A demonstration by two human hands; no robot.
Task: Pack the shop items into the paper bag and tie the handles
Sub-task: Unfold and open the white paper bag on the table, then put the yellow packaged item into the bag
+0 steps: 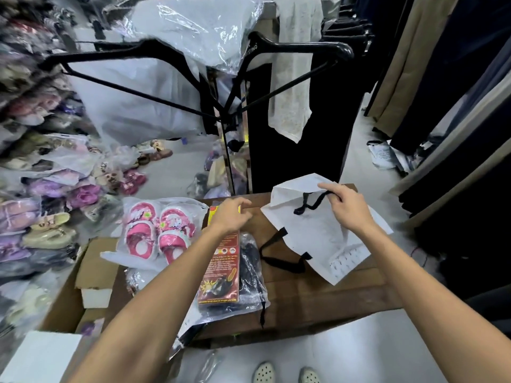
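Packing has barely begun, judging by how things lie. The white paper bag (318, 230) rests flat and folded on the brown wooden table (318, 294), its mouth not yet opened and nothing visibly inside it. The right hand (349, 207) hovers over the far end of the bag, its fingers (336, 195) pinched on one black handle (312, 203) and lifting it slightly, with the top flap of the bag raised beside it. The second black handle (279, 257) trails loose off the near left edge of the bag onto the table.

The left hand (231, 214) reaches over the far end of a red and yellow printed pack (221, 269); its fingers are loosely curled, and whether they grip the pack or only hover above it cannot be told. That pack lies on a clear plastic packet of dark goods (250, 275), just left of the bag. Further left, a pair of pink children's slippers in a clear bag (160, 230) sits at the table's edge, partly over an open cardboard box (94, 269).

All three items appear to be outside the bag. What probably remains is opening it, putting each item in, and tying the two handles together, so almost the whole task is still ahead.
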